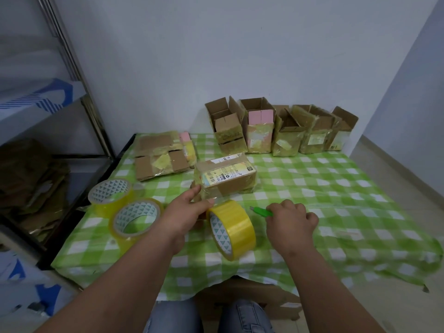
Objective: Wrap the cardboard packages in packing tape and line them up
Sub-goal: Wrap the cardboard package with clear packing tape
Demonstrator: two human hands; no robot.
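Touching package (225, 175) near end, left-hand fingers (195, 189).

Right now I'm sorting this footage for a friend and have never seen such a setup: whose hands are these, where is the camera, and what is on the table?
There is no machine: a person wears one camera on the head, looking down at their own bare hands. The left hand touches the taped package and an upright tape roll. The right hand grips a green cutter. On the checked tablecloth lie two more tape rolls, flattened cardboard and a row of open boxes by the wall.
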